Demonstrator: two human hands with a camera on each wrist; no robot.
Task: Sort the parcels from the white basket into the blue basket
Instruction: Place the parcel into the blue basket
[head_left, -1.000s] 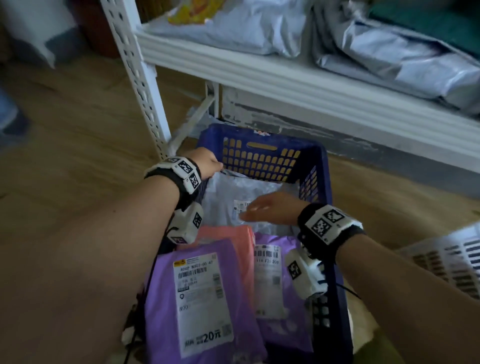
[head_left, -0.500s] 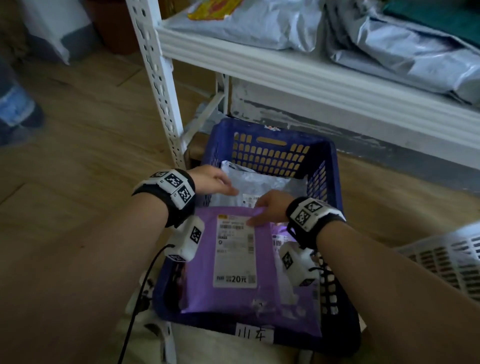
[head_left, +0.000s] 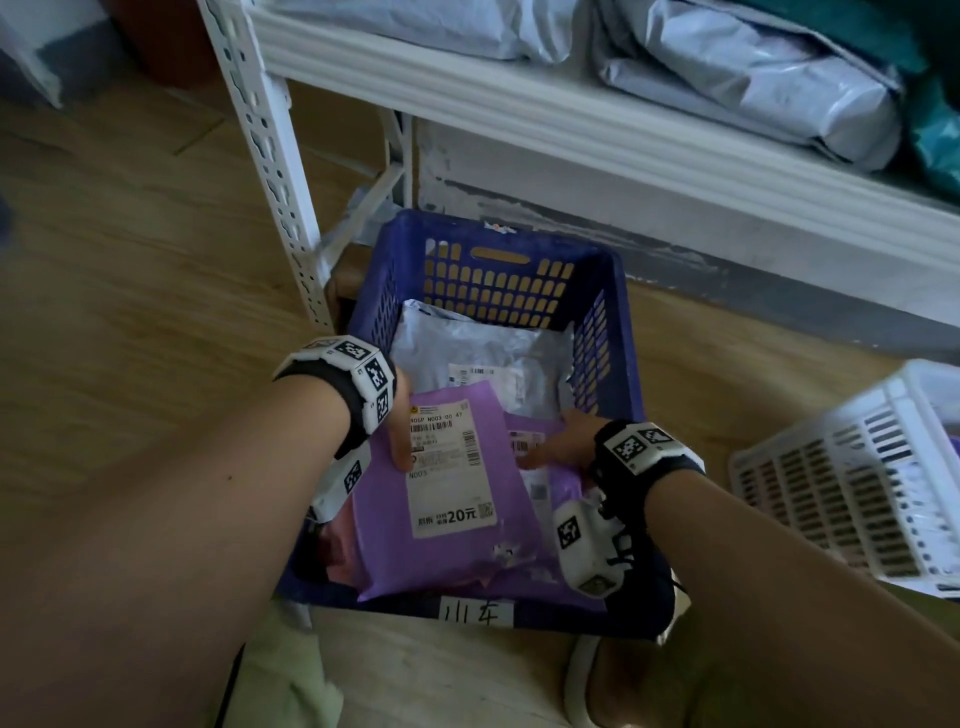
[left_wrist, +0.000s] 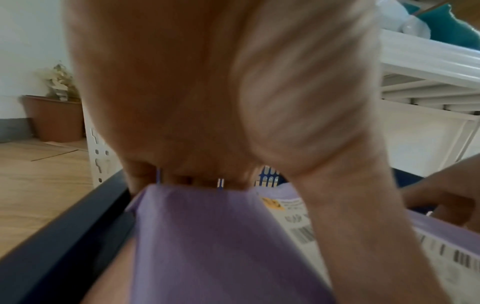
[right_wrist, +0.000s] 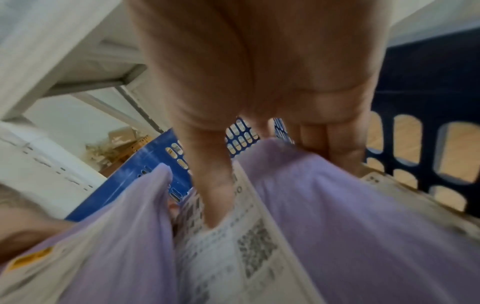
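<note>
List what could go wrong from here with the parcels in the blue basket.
1. The top purple parcel lies tilted across a second purple parcel and a pink one; released, it may slide askew.
2. The right hand has its thumb on the lower parcel's label and may crease it.
3. The left hand sits close to the blue basket wall and could snag.
</note>
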